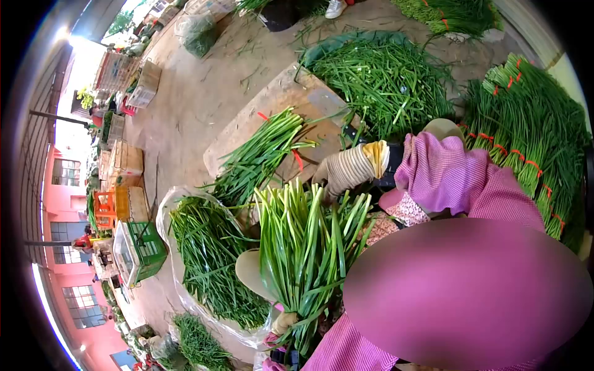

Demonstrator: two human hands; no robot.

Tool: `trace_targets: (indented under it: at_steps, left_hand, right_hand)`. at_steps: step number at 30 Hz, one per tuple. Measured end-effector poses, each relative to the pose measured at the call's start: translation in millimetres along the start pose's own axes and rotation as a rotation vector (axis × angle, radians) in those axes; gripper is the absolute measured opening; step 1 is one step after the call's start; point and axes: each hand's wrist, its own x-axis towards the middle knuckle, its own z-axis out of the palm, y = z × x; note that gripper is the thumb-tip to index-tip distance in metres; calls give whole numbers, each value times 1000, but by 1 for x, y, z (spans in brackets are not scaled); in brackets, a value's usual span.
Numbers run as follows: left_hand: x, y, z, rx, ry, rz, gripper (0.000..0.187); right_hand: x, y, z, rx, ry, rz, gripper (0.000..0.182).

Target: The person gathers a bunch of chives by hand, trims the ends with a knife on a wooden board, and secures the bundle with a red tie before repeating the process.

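My left hand (284, 323), in a light glove, is closed round the leafy end of a large bunch of long green stalks (303, 247). The pale stalk ends point to the top of the view. Above them is my right hand (346, 172) in a beige ribbed glove with a yellow cuff; its fingers are bent beside the pale ends, and the stalks partly cover the fingertips. Beyond, a smaller bunch (266, 148) rests on a wooden board (241, 117), near red ties (297, 159).
A heap of loose greens (390, 83) lies beyond the right hand. Red-tied bunches (526, 136) are stacked at the right edge. A plastic-lined pile of greens (213, 260) lies left of the held bunch. Green crate (148, 250), wooden crates (125, 162) and a shoe (335, 8) are farther off.
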Motion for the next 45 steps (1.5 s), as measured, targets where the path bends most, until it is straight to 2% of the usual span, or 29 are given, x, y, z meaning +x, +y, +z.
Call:
trace_targets:
  at_steps: [2, 5, 7, 9, 11, 12, 13, 14, 15, 16, 17, 18, 19, 21, 22, 23, 25, 27, 29, 31, 32, 33, 34, 35, 37, 39, 42, 43, 45]
  left_hand:
    - [-3, -3, 1, -16, 1, -11, 56]
    - [-3, -5, -3, -33, 12, -9, 55]
    - [-4, -7, -6, -37, 17, 1, 54]
    - [-6, -8, -8, -46, 29, 5, 53]
    - [-5, -6, -13, -43, 34, 15, 53]
    - [-5, -5, -15, -46, 27, 11, 52]
    - [-4, -5, -15, -44, 23, 13, 52]
    - [-1, -3, -17, -50, 15, 10, 52]
    - [2, -2, -17, -46, 9, 10, 51]
    - [3, -3, -16, -43, 4, 8, 51]
    - [4, -3, -16, -39, 1, 6, 51]
    - [5, -4, -16, -40, -5, -5, 50]
    - [4, -3, -16, -41, -4, -9, 50]
    - [2, -5, -14, -40, -6, -19, 49]
    - [2, -5, -15, -43, -10, -22, 49]
    - [2, -6, -16, -48, -17, -24, 49]
    - [-1, -11, -14, -55, -17, -25, 48]
    - [0, -12, -14, -56, -26, -22, 48]
    - [0, -14, -14, -62, -37, -20, 47]
    - [4, -14, -13, -64, -52, -19, 46]
    - [5, -13, -12, -66, -62, -21, 46]
    - [10, -10, -13, -68, -75, -24, 46]
    - [12, -10, -10, -69, -81, -25, 46]
    - [13, -9, -10, -68, -90, -25, 45]
    - [17, -6, -11, -63, -104, -22, 45]
    - [16, -5, -13, -49, -113, -25, 44]
    - [10, -5, -26, -11, -130, -23, 44]
    - [4, -7, -39, 18, -139, -21, 43]
    - [-4, -25, -65, 113, -154, -24, 43]
  right_hand:
    - [11, 20, 2, -2, 69, -126, 26]
    - [9, 49, -12, 534, 195, -208, 19]
    - [-27, 25, -48, -272, 548, 190, 23]
    - [-42, 33, -84, -593, 748, 563, 28]
    - [-49, 31, -100, -803, 647, 729, 29]
    - [-45, 24, -94, -497, 675, 761, 29]
    - [-44, 31, -81, -279, 663, 516, 29]
    - [-13, 99, -74, -592, 587, -11, 33]
    - [-28, 42, -52, 262, 464, 121, 35]
    - [-14, 57, -30, 498, 374, -146, 32]
    - [9, 46, -24, 465, 174, 109, 33]
    - [21, 51, -6, 288, 147, -63, 34]
    - [28, 42, 6, 508, 44, 211, 33]
    - [70, 99, 39, 517, 62, -331, 36]
    - [37, 44, 20, 647, 32, 85, 30]
    - [23, 4, 7, 440, 106, 296, 24]
    - [15, 29, -7, 496, 195, -48, 28]
    - [38, 107, -36, -223, 779, -675, 28]
    - [11, 115, -70, 420, 821, 149, 25]
    - [-14, 50, -101, 260, 489, 713, 30]
    - [-31, 64, -79, 183, 533, 287, 30]
    - [-41, 74, -60, 489, 360, -22, 31]
    - [-35, 65, -40, 279, 265, 7, 29]
    - [-26, 80, -20, 494, 97, -183, 30]
    - [-31, 30, 4, 312, 50, -19, 32]
    - [-19, 35, 22, 336, 76, 66, 29]
    - [-23, 25, 16, 199, 119, 113, 31]
    - [-17, 39, 19, 149, 171, 29, 29]
    - [-36, 12, 3, 111, 217, -5, 27]
